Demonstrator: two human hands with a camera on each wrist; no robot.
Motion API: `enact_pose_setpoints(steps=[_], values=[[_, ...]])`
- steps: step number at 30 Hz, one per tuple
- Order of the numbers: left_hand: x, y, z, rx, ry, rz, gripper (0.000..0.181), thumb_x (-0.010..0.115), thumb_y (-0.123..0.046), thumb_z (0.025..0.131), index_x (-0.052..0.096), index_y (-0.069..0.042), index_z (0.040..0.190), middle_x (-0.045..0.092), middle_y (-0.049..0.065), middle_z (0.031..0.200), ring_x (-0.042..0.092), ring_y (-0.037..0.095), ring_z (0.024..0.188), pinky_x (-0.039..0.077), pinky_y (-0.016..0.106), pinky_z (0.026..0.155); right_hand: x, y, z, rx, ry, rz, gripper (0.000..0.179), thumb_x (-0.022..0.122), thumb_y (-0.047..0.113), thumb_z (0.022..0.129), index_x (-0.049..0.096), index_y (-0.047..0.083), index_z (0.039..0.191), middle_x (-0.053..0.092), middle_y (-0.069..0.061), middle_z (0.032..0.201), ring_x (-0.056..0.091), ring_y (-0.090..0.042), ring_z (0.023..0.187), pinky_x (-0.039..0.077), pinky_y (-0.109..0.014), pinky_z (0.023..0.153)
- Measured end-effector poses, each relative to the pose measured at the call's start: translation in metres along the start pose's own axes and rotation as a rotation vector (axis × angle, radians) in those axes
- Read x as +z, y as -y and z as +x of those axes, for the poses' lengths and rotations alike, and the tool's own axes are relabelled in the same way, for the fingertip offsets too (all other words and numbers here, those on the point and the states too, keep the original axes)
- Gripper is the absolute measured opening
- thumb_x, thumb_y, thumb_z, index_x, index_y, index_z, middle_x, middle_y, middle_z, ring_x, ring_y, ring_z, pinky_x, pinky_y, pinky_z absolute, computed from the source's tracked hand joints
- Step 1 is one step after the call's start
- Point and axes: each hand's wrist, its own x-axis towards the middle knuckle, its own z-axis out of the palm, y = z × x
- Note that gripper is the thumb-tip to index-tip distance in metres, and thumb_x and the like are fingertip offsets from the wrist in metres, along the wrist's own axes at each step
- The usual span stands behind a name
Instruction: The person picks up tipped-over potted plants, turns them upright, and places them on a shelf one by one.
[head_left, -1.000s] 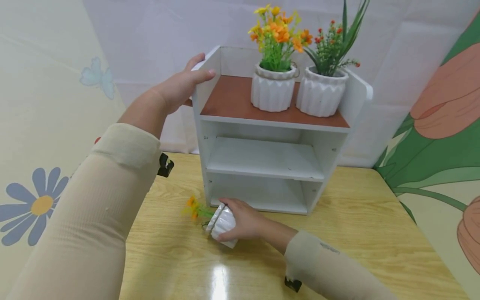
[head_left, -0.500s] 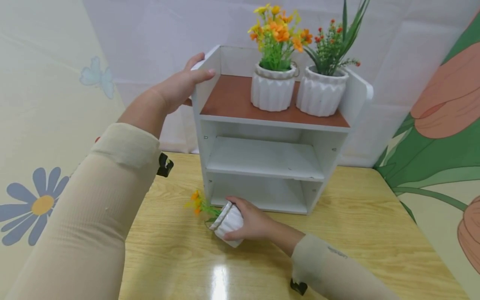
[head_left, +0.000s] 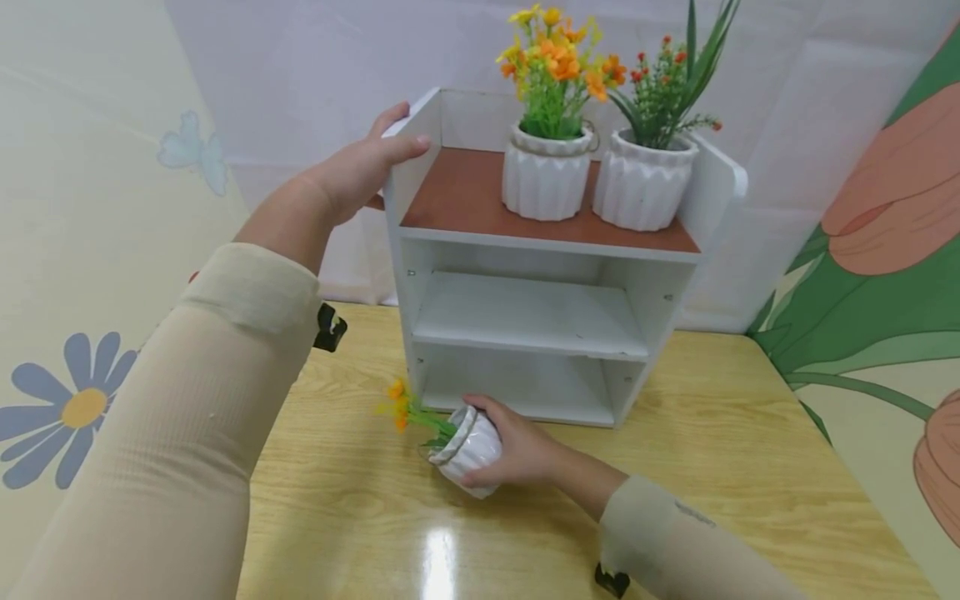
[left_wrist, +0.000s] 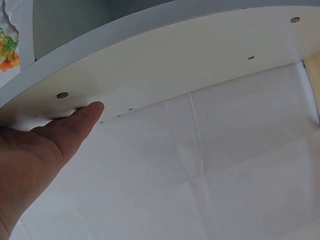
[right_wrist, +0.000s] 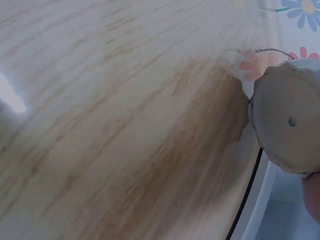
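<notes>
My left hand [head_left: 358, 179] grips the upper left side panel of a small white shelf unit [head_left: 551, 246], the thumb lying over the panel's edge. In the left wrist view a finger [left_wrist: 75, 125] lies along the panel's outer face. Low in front of the unit, my right hand [head_left: 517, 446] holds a white fluted flowerpot [head_left: 468, 462] by its sides. The pot is tilted, its yellow and orange flowers [head_left: 401, 407] pointing left. Its underside [right_wrist: 285, 110], with a small drain hole, faces the right wrist camera close over the wooden table [head_left: 337, 525].
Two more white pots stand on the brown top shelf: one with orange and yellow flowers [head_left: 546, 175], the other with red-berried greenery and long leaves [head_left: 645, 183]. The middle shelf [head_left: 532, 317] and bottom shelf [head_left: 517, 387] lie below. A white cloth [head_left: 315, 67] hangs behind.
The right hand has carried the flowerpot a short way to the right, and the pot's opening has turned more upward. The left hand stays where it was on the shelf unit.
</notes>
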Motion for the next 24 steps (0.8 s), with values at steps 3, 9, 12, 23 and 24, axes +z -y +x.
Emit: enact_pose_setpoints(steps=[3,9,12,23,24], values=[[0.000,0.000,0.000,-0.002,-0.001,0.001,0.071,0.032,-0.061,0.097,-0.012,-0.050,0.151,0.019,0.002,0.160,0.027,0.027,0.142,0.027,0.053,0.113,-0.001,-0.003,-0.003,-0.007,-0.010,0.000,0.107,0.091,0.032,0.064,0.032,0.020,0.152,0.056,-0.007,0.131,0.058,-0.017,0.100,0.051,-0.031,0.081],[-0.001,0.000,0.001,-0.006,-0.002,0.001,0.070,0.032,-0.061,0.097,-0.012,-0.050,0.151,0.020,0.002,0.160,0.027,0.028,0.142,0.028,0.053,0.113,-0.006,-0.006,-0.009,-0.003,-0.014,0.013,0.107,0.092,0.030,0.063,0.032,0.020,0.151,0.056,-0.009,0.133,0.058,-0.020,0.104,0.052,-0.033,0.082],[-0.001,0.000,0.002,-0.007,-0.002,0.003,0.070,0.032,-0.061,0.097,-0.012,-0.051,0.151,0.020,0.002,0.160,0.027,0.027,0.141,0.028,0.053,0.114,-0.009,-0.008,-0.012,-0.006,-0.015,0.015,0.109,0.092,0.029,0.062,0.031,0.018,0.152,0.055,-0.010,0.135,0.057,-0.022,0.107,0.051,-0.035,0.084],[-0.001,0.001,0.001,-0.007,0.002,0.004,0.071,0.033,-0.062,0.097,-0.012,-0.051,0.151,0.019,0.001,0.160,0.026,0.026,0.141,0.027,0.054,0.114,-0.013,-0.015,-0.021,0.006,-0.012,0.036,0.116,0.093,0.030,0.060,0.027,0.014,0.155,0.050,-0.011,0.142,0.053,-0.029,0.120,0.046,-0.046,0.098],[-0.001,0.001,0.001,-0.006,0.001,0.004,0.071,0.033,-0.062,0.097,-0.012,-0.051,0.151,0.019,0.002,0.160,0.027,0.026,0.141,0.027,0.054,0.114,-0.013,-0.016,-0.022,0.013,-0.010,0.046,0.116,0.093,0.030,0.060,0.027,0.015,0.155,0.050,-0.011,0.143,0.053,-0.029,0.121,0.045,-0.047,0.099]])
